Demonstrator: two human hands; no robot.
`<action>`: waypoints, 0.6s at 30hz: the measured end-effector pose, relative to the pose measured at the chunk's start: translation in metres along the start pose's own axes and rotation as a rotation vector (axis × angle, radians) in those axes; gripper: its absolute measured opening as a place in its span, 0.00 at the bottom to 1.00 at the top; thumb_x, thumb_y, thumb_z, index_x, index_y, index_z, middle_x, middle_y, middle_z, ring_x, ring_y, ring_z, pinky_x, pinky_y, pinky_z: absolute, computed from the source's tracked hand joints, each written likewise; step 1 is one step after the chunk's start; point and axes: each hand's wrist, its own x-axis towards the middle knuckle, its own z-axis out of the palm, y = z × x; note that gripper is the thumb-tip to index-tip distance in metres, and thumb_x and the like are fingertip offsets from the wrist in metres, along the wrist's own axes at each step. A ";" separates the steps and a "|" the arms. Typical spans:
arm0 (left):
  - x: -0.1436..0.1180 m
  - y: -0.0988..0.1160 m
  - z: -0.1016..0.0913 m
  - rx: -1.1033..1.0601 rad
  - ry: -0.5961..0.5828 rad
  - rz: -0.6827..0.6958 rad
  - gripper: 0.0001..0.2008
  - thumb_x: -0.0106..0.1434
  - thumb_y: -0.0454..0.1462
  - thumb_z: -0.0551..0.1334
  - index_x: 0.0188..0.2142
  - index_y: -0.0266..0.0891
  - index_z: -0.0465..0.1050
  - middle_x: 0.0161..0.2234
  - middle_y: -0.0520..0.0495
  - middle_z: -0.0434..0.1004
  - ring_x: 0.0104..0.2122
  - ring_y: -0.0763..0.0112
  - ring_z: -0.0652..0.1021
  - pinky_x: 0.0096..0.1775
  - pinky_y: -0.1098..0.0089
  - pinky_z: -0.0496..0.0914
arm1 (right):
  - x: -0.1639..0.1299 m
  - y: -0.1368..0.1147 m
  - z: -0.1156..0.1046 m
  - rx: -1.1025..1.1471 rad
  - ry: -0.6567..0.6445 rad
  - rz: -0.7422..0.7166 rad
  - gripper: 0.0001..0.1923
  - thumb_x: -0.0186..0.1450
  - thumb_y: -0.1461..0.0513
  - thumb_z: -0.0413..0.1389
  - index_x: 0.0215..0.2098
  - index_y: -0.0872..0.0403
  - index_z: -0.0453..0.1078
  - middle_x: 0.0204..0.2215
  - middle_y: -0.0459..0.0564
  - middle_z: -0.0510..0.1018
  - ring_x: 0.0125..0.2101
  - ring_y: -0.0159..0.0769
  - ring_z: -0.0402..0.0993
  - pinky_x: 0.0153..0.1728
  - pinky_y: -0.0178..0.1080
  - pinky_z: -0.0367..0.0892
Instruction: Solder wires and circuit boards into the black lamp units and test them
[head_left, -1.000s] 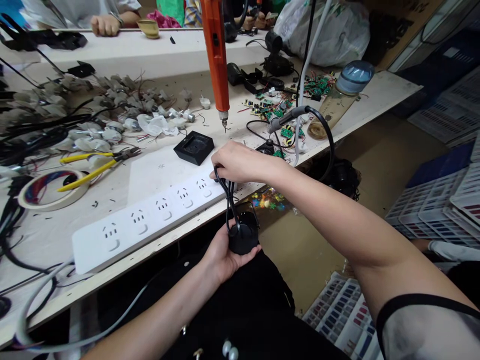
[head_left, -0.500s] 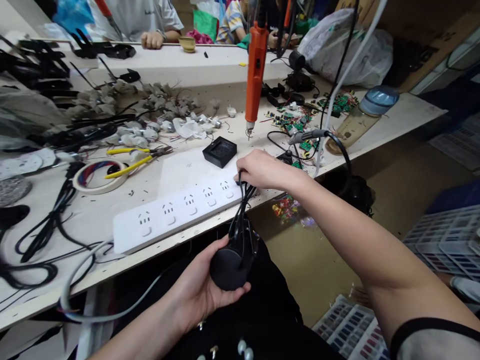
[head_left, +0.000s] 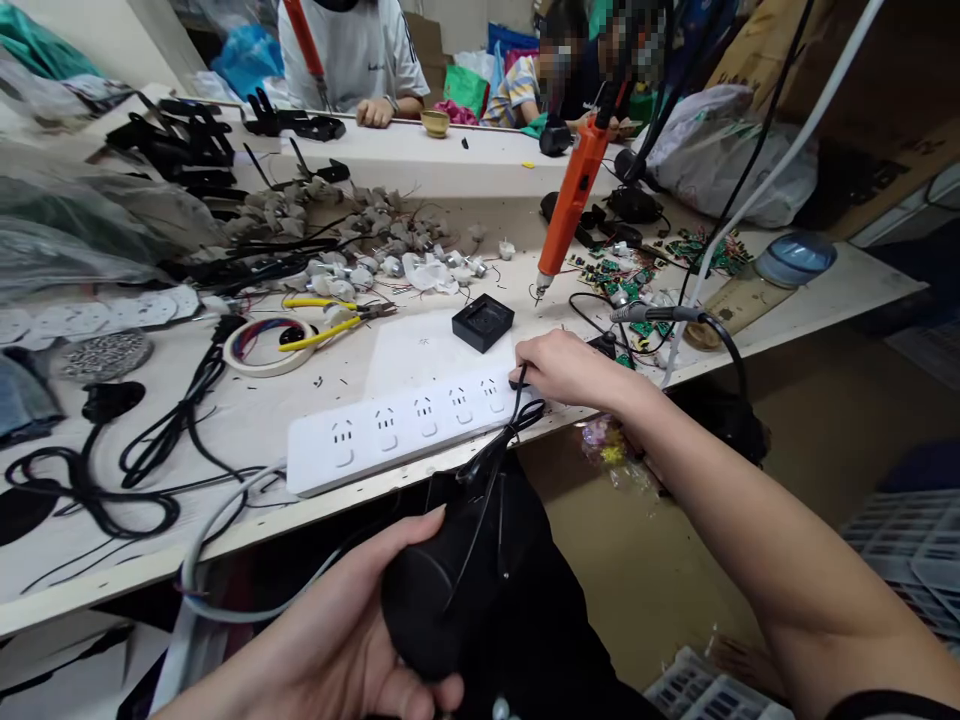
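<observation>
Head view: right hand (head_left: 564, 368) clamps its fingers on a black plug (head_left: 517, 379) at the power strip's (head_left: 405, 436) 2 o'clock end, with left hand (head_left: 352, 640) curled around a round black device (head_left: 426, 598) at 7 o'clock from the plug and an orange screwdriver (head_left: 574, 196) at 1 o'clock.

Before us, a power strip (head_left: 405, 428) lies along the near edge of the counter (head_left: 262, 425); nearer still, a corded device (head_left: 420, 605) sits in our left grip (head_left: 364, 640). Behind the strip's right half lies a block (head_left: 484, 322), with an electric screwdriver (head_left: 574, 200) to its right. Leftward, pliers (head_left: 330, 333) overlap a tape roll (head_left: 262, 368), motors (head_left: 391, 266) behind them. Circuit boards (head_left: 634, 290) lie farther right, beside a jar (head_left: 742, 290).
</observation>
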 end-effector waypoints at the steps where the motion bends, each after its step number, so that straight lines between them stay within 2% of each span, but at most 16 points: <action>1: -0.005 0.000 -0.003 0.004 -0.003 0.009 0.22 0.62 0.48 0.63 0.45 0.30 0.74 0.29 0.32 0.81 0.20 0.56 0.81 0.17 0.71 0.74 | 0.000 0.000 0.000 0.001 -0.002 0.001 0.11 0.70 0.61 0.52 0.39 0.59 0.75 0.36 0.60 0.81 0.39 0.45 0.77 0.35 0.36 0.60; 3: -0.017 0.001 -0.007 0.020 0.010 0.037 0.24 0.62 0.47 0.64 0.51 0.33 0.72 0.28 0.33 0.82 0.21 0.54 0.81 0.17 0.68 0.75 | -0.001 -0.001 0.002 0.008 0.000 0.000 0.10 0.70 0.62 0.51 0.39 0.58 0.74 0.36 0.60 0.81 0.39 0.46 0.77 0.35 0.37 0.59; 5: -0.031 0.001 -0.009 0.033 0.061 0.120 0.28 0.60 0.44 0.66 0.58 0.39 0.68 0.27 0.37 0.82 0.22 0.51 0.82 0.18 0.65 0.76 | -0.003 0.000 0.004 0.024 0.013 -0.005 0.09 0.70 0.63 0.50 0.39 0.58 0.72 0.36 0.60 0.81 0.39 0.46 0.77 0.34 0.37 0.58; 7: -0.043 0.001 -0.010 0.015 0.132 0.285 0.34 0.57 0.38 0.69 0.63 0.48 0.63 0.30 0.40 0.83 0.26 0.50 0.83 0.21 0.62 0.78 | -0.006 0.002 0.006 0.054 0.031 -0.008 0.08 0.69 0.65 0.48 0.38 0.56 0.70 0.35 0.59 0.80 0.36 0.45 0.76 0.32 0.37 0.57; 9: -0.049 0.002 -0.011 -0.035 0.195 0.509 0.42 0.53 0.32 0.71 0.65 0.54 0.59 0.37 0.43 0.84 0.33 0.50 0.84 0.28 0.61 0.80 | -0.009 0.004 0.008 0.100 0.051 -0.007 0.08 0.69 0.65 0.47 0.37 0.54 0.68 0.32 0.56 0.80 0.33 0.43 0.76 0.30 0.36 0.56; 11: -0.048 0.004 -0.012 -0.044 0.242 0.754 0.49 0.46 0.27 0.73 0.65 0.54 0.59 0.46 0.46 0.82 0.43 0.49 0.82 0.37 0.62 0.80 | -0.011 0.007 0.011 0.157 0.084 -0.005 0.09 0.70 0.65 0.46 0.34 0.52 0.65 0.27 0.52 0.78 0.29 0.41 0.74 0.29 0.36 0.56; 14: -0.037 0.011 -0.018 0.085 0.336 1.065 0.54 0.34 0.22 0.74 0.61 0.50 0.64 0.55 0.48 0.76 0.58 0.45 0.72 0.51 0.64 0.75 | -0.014 0.012 0.019 0.232 0.154 -0.007 0.10 0.70 0.64 0.43 0.31 0.50 0.60 0.23 0.49 0.75 0.25 0.39 0.70 0.28 0.36 0.58; 16: -0.030 0.015 -0.023 0.184 0.399 1.192 0.51 0.31 0.21 0.74 0.57 0.47 0.70 0.57 0.48 0.74 0.64 0.45 0.64 0.58 0.62 0.68 | -0.015 0.014 0.027 0.281 0.196 -0.011 0.10 0.70 0.64 0.41 0.30 0.49 0.58 0.23 0.48 0.74 0.24 0.38 0.70 0.28 0.36 0.61; 18: -0.023 0.015 -0.028 0.244 0.446 1.263 0.47 0.32 0.23 0.75 0.54 0.46 0.71 0.56 0.46 0.74 0.65 0.44 0.60 0.62 0.59 0.63 | -0.017 0.016 0.034 0.317 0.239 -0.019 0.11 0.69 0.64 0.40 0.30 0.48 0.56 0.23 0.47 0.73 0.24 0.39 0.70 0.28 0.37 0.63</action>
